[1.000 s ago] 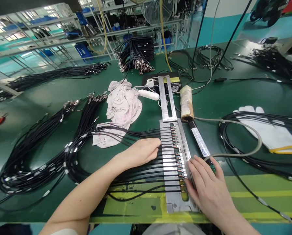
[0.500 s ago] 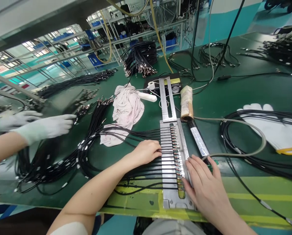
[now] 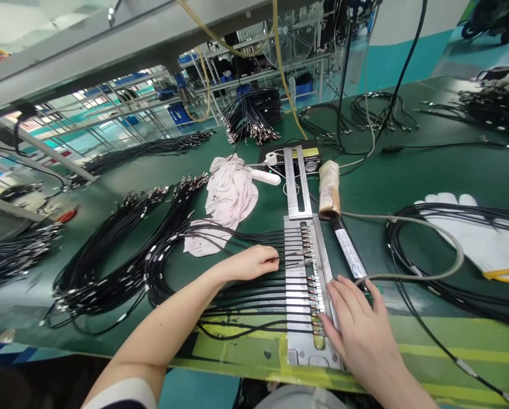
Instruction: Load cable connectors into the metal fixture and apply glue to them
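My left hand (image 3: pixel 257 262) is closed in a pinch on a thin black cable at the left side of a metal slotted fixture (image 3: pixel 295 338). Several black cables (image 3: pixel 254 295) lie side by side across this fixture, their metal-tipped ends lined up along its slot. Near my left fingers, a few cable ends sit out of line with the others, and a gap shows in the row. My right hand (image 3: pixel 361 321) rests on the fixture's right edge, fingers stretched out and thumb apart beside the lower cable ends. It holds nothing that I can see.
Left of the fixture lie a crumpled pale cloth (image 3: pixel 231 196) and bundled black cables (image 3: pixel 105 267). A tape-wrapped handle tool (image 3: pixel 330 187) lies to its right, near a white glove (image 3: pixel 501 233) under coiled cable. A black box (image 3: pixel 312 156) stands behind.
My left hand has drawn slightly left from the fixture, and cables near it have shifted out of the row. A co-worker's gloved hands have left the view at left. My right hand stays put.
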### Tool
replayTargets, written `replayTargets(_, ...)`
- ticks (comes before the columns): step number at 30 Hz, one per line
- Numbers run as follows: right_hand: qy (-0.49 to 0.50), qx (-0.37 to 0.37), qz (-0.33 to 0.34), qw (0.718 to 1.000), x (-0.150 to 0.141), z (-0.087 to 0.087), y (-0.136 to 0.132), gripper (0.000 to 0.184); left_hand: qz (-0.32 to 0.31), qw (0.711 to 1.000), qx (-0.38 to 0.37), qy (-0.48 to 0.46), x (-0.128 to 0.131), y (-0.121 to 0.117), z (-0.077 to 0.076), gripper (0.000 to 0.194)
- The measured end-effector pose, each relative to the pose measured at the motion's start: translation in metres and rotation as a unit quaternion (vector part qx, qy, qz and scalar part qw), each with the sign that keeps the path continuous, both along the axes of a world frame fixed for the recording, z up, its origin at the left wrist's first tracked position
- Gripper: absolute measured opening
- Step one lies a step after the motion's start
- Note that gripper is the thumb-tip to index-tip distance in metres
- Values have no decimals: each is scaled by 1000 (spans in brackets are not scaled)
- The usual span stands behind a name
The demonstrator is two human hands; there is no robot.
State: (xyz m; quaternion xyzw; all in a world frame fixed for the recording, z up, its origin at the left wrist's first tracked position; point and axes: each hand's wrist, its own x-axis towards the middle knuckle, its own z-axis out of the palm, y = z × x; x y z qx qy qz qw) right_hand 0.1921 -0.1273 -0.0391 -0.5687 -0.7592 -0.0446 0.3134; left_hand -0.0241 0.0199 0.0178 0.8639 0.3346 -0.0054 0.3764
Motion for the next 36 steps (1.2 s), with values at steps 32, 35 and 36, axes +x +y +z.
replayTargets(32, 610, -338, 219, 682, -172, 87, 169, 33, 453, 799, 7, -396, -77, -4, -2, 19)
replayTargets(35, 633, -373, 220, 642, -175, 93, 178, 33, 491, 826, 73, -269, -121, 39, 3, 17)
replayTargets(36, 639, -387, 220, 627, -175, 93, 180, 33, 500, 829, 83, -237, -135, 56, 4, 15)
